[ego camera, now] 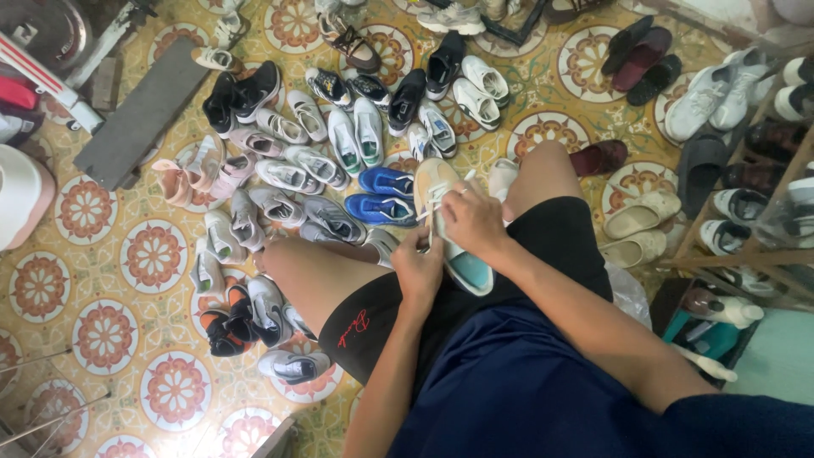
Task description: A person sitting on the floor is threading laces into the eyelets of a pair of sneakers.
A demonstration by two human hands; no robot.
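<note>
On the lap, both hands' fingers (431, 239) pinched on beige sneaker (445, 222) laces

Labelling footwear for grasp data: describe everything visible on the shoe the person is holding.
The shoe is a low sneaker with a tan-beige upper, white laces and a light teal heel part; it looks like fabric or synthetic. It lies lengthwise between the knees, toe pointing away, over the lap. The right hand rests on its middle, pinching a lace; the left hand grips its near left side. The sole is hidden.

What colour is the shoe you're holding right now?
Tan upper with white laces and a light teal heel; the shoe shows in the head view.
</note>
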